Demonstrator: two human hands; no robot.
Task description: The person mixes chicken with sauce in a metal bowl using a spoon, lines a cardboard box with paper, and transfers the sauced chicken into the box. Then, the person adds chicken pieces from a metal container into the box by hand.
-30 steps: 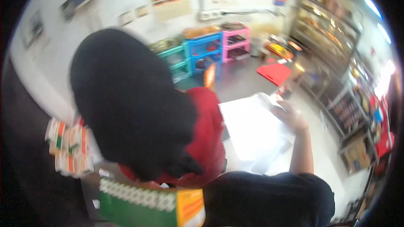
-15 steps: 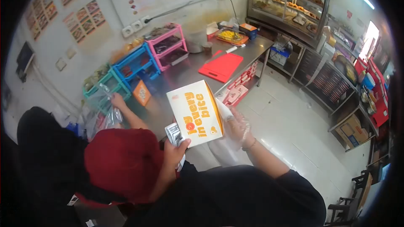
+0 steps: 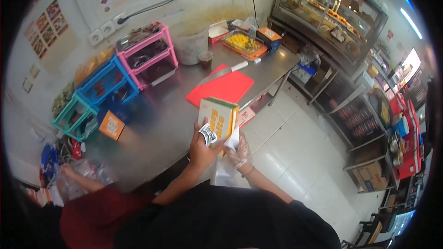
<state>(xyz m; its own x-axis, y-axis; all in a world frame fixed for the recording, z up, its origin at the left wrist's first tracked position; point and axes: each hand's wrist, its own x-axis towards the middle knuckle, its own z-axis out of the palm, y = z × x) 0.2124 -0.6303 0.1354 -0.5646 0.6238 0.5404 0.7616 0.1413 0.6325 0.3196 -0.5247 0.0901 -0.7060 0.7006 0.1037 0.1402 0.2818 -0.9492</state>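
Observation:
In front of my chest, my left hand (image 3: 201, 151) grips a white and orange printed box (image 3: 217, 119) by its left side, with a printed receipt (image 3: 208, 133) under the fingers. My right hand (image 3: 240, 152) wears a clear plastic glove and is closed on white paper (image 3: 232, 139) at the box's lower right. A pale bag or sheet hangs below that hand. Just beyond the box, a red cutting board (image 3: 221, 87) lies on the steel table (image 3: 161, 106), with a knife (image 3: 224, 72) across its far edge.
Pink (image 3: 146, 54), blue (image 3: 105, 80) and teal racks (image 3: 76, 117) stand along the wall, near an orange box (image 3: 111, 125). A yellow food tray (image 3: 244, 43) sits farther back. A co-worker's hand (image 3: 69, 171) touches plastic bags at left. A glass display cabinet (image 3: 323, 16) stands back right.
The box has turned more edge-on and my hands are closer together. The co-worker has shifted to the lower left. My view has swung closer to the table.

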